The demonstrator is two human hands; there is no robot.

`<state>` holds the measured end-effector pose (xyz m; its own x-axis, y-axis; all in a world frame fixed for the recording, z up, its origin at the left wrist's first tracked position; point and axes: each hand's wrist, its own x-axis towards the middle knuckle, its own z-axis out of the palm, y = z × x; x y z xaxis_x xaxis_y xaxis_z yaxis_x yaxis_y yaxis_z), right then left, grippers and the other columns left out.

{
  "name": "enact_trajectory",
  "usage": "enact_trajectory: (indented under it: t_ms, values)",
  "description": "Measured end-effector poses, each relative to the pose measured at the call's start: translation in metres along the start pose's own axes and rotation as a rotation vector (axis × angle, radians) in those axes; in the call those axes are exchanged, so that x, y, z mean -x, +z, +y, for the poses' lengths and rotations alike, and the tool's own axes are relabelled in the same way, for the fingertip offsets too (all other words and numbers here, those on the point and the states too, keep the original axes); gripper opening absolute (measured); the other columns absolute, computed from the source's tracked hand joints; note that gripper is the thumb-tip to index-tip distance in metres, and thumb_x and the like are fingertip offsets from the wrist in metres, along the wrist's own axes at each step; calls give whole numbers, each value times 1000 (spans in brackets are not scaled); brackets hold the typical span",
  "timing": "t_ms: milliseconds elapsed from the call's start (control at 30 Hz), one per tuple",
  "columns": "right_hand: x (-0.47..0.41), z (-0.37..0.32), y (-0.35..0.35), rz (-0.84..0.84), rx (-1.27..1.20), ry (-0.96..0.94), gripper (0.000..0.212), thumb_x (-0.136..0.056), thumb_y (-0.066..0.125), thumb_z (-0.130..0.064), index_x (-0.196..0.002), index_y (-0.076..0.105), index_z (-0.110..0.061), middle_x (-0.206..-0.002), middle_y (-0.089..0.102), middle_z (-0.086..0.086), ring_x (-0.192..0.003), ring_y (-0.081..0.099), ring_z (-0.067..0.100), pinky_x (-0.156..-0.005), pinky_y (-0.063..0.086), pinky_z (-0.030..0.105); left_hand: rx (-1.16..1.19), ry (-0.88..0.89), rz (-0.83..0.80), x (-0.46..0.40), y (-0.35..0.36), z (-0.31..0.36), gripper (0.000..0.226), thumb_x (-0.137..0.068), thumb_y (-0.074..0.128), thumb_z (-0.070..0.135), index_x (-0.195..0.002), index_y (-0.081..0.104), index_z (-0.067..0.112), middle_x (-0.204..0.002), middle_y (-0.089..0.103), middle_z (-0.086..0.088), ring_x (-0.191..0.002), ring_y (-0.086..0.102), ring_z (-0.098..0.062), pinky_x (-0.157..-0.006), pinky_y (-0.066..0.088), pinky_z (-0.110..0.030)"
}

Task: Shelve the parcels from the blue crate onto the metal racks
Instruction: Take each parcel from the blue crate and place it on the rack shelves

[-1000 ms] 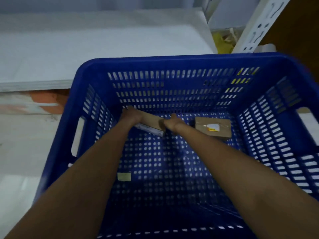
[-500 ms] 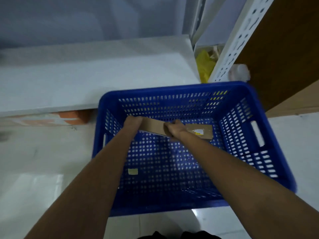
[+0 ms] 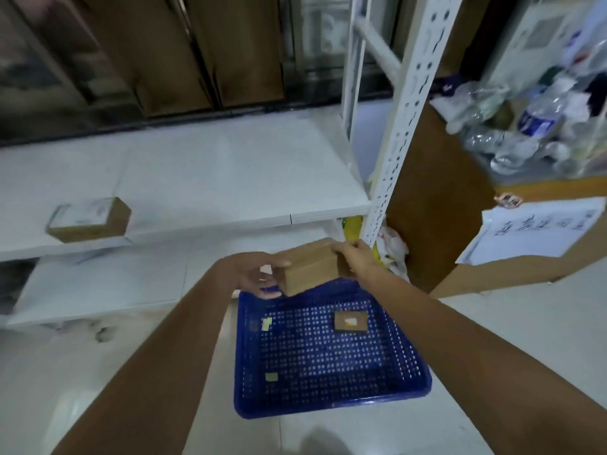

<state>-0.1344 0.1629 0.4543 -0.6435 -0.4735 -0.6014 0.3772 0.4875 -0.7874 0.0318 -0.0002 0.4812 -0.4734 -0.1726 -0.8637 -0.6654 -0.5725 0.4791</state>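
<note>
both hands (image 3: 259,274) around brown parcel (image 3: 310,270)

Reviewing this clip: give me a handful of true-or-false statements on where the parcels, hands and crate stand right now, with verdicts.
1. Both hands hold one brown parcel above the blue crate. True: the left hand and the right hand grip its two ends.
2. The crate has no parcels left in it. False: one small parcel lies on the crate floor.
3. A parcel with a white label sits on the white shelf to the left. True.
4. The held parcel rests on the shelf. False: it is in the air, clear of the shelf.
5. The crate stands on the shelf. False: it is on the floor.
</note>
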Motion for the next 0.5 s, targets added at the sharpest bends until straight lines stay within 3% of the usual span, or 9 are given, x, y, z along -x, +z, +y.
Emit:
enact_trajectory:
  t_ms: [67, 233, 333, 400, 500]
  values:
    - [37, -51, -22, -89, -13, -46, 18, -88, 66, -22, -100, 55, -14, -103, 57, 8, -88, 55, 19, -69, 50, 32, -155, 41, 1, 55, 12, 34, 47, -66, 85, 31, -102, 57, 16, -113, 56, -10, -98, 56, -23, -86, 54, -40]
    - [121, -169, -61, -368, 2, -165, 18, -90, 58, -15, -104, 69, -12, -100, 62, 7, -94, 57, 20, -79, 47, 30, -243, 132, -31, 174, 52, 98, 58, -77, 74, 47, -116, 55, 8, -125, 60, -16, -112, 60, -35, -99, 49, -49]
    - [163, -226, -72, -492, 24, -211, 24, -88, 57, -19, -108, 70, -14, -105, 61, 8, -100, 56, 23, -84, 48, 32, -242, 200, -90, 227, 78, 127, 61, -79, 73, 43, -125, 51, 9, -124, 59, -17, -109, 62, -37, -97, 50, -47]
    - [185, -257, -78, -536, 72, -247, 30, -86, 58, -22, -113, 69, -15, -111, 61, 9, -106, 56, 23, -90, 46, 35, -203, 276, -110, 258, 97, 146, 50, -83, 71, 34, -123, 53, 10, -122, 57, -16, -111, 60, -35, -93, 51, -46]
    - [218, -293, -84, -566, 126, -310, 26, -93, 53, -26, -115, 63, -16, -105, 61, 6, -100, 57, 21, -83, 49, 33, -159, 380, -54, 299, 117, 170, 40, -85, 69, 28, -119, 55, 13, -113, 54, -12, -106, 59, -31, -87, 52, -42]
